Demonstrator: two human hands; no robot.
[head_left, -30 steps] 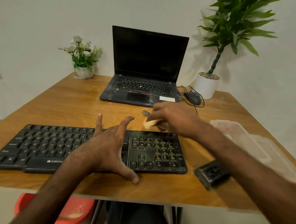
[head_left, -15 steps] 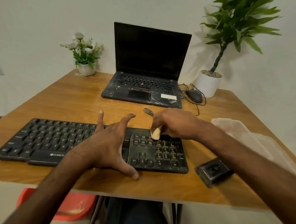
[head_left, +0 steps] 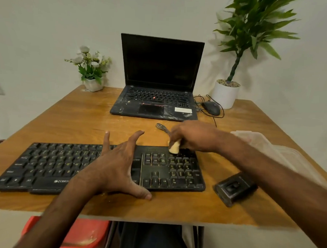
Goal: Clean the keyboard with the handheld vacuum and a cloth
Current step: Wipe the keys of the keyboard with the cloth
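Keyboard lay along near edge of worktop. Left hand sat flat on its middle, fingers spread apart, pinning it. Right hand had fingers clamped on a small tan cloth wad, pressed to numpad's far row. Cloth looked soft, best kept bunched; kbd prob. light & slidey. Writing: "ZEBRO…" by spacebar, rest hidden under my wrist.

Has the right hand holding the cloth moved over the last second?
Yes. The right hand brought the cloth toward the person, from the table just behind the keyboard onto its top right keys.
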